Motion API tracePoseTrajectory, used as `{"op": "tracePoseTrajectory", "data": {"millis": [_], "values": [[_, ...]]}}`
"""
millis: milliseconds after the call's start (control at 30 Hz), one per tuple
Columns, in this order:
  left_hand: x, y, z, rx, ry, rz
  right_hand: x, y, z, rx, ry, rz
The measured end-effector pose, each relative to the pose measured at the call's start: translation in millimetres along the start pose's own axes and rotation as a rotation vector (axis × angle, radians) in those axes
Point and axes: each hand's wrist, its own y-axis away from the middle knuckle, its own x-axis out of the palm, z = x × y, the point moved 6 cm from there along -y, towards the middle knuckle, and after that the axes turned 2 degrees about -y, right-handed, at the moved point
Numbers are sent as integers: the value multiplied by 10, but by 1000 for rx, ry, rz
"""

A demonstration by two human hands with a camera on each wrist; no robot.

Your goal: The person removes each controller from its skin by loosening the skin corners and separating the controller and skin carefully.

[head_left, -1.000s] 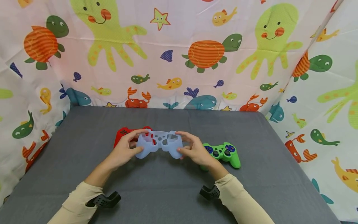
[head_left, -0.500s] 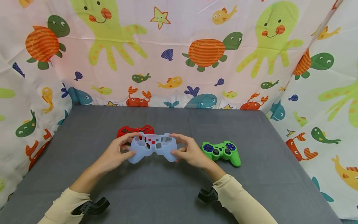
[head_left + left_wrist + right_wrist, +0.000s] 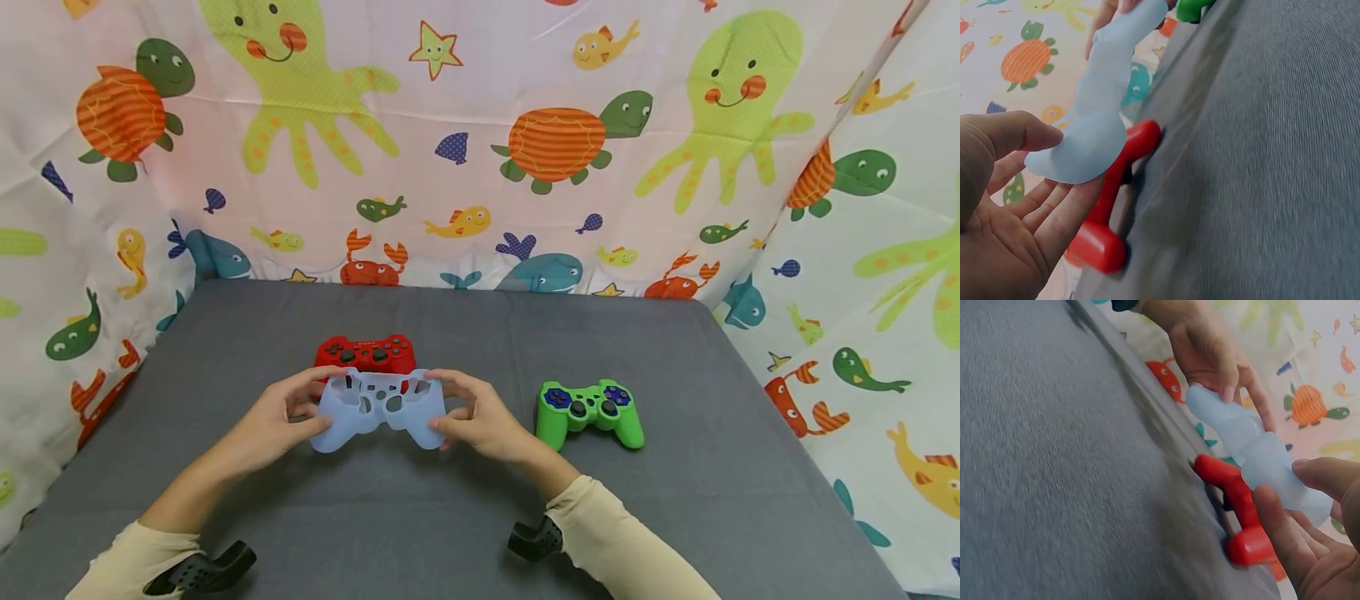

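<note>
Between both hands, above the table, is a translucent pale-blue silicone controller cover (image 3: 378, 404) with cut-out holes. My left hand (image 3: 273, 421) pinches its left grip, thumb in front and fingers behind, as the left wrist view shows on the cover (image 3: 1094, 134). On the other side my right hand (image 3: 480, 417) pinches the right grip the same way; the right wrist view has the cover (image 3: 1260, 450) between thumb and fingers. Just behind it a red game controller (image 3: 367, 352) lies on the table, its lower part hidden by the cover and the left fingers.
To the right of my right hand, a green game controller (image 3: 590, 410) with blue buttons lies on the grey cloth-covered table (image 3: 420, 533). A curtain (image 3: 465, 167) printed with sea animals hangs behind the table and along its sides.
Both hands have carried the cover left and a little down, toward the viewer. More of the red controller shows behind it, and the green controller is no longer covered by the right hand.
</note>
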Motion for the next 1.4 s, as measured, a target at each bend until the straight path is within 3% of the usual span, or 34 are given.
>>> {"op": "tracePoseTrajectory", "data": {"millis": [500, 833, 1200, 1400], "values": [[-323, 321, 200, -90, -48, 11, 460, -187, -37, 56, -112, 107], [-514, 527, 388, -152, -69, 33, 755, -304, -224, 115, -116, 46], [-736, 699, 584, -174, -145, 49, 984, -399, -238, 165, -142, 71], [-859, 813, 685, -229, -184, 31, 1116, -486, -233, 184, -154, 77]]}}
